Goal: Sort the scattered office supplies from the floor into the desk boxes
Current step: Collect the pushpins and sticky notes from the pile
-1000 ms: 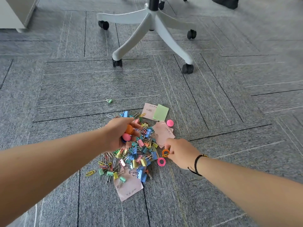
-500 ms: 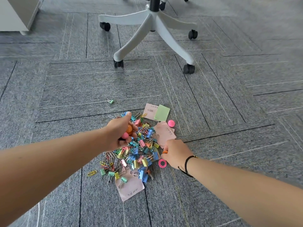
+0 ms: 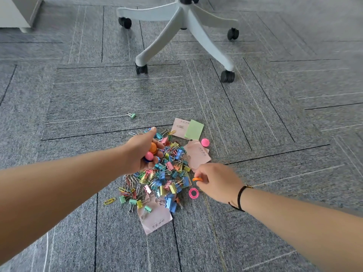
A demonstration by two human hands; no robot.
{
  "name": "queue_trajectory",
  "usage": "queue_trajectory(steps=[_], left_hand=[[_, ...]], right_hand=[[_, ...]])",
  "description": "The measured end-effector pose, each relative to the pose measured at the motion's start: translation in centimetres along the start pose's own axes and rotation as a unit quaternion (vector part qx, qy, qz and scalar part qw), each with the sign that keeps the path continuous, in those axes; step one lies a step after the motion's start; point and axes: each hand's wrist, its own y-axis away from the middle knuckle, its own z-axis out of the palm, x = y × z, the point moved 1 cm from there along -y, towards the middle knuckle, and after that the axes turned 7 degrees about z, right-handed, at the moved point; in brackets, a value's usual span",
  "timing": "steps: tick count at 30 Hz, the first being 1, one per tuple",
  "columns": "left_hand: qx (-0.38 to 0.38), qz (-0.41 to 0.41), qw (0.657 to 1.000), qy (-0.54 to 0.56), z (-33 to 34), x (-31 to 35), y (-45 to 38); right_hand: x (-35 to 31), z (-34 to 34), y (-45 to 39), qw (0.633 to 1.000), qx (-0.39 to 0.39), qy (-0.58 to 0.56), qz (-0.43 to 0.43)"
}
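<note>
Orange magnet ring point(image 3: 197, 179) lying flat, pinched in right hand point(image 3: 218, 181), left hand point(image 3: 141, 152) cupping round magnets point(image 3: 150, 151)

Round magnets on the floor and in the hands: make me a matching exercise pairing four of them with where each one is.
Things:
1. orange ring magnet
2. pink ring magnet
3. pink dome magnet
4. orange ball magnet

Places:
A. on carpet beside the green note
B. held in the left hand
C. pinched by the right hand
D. on carpet below the right hand's fingers

Pairs: 1-C, 2-D, 3-A, 4-B
</note>
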Motion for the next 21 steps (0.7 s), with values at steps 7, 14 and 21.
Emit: queue_trajectory(steps=[7, 14, 21], left_hand=[[-0.014, -0.006, 1.0, -0.001, 0.0, -0.1, 0.0], [-0.063, -0.022, 0.998, 0.016, 0.0, -0.1, -0.1], [-0.156, -0.064, 0.986, 0.008, 0.4, -1.0, 0.3]], right_hand=[[-0.7, 0.3, 1.3, 0.99, -0.1, 0.088, -0.041], [-2.1, 1.3, 0.7, 0.989, -0.101, 0.102, -0.028], [-2.2, 1.6, 0.2, 0.991, -0.118, 0.058, -0.011]])
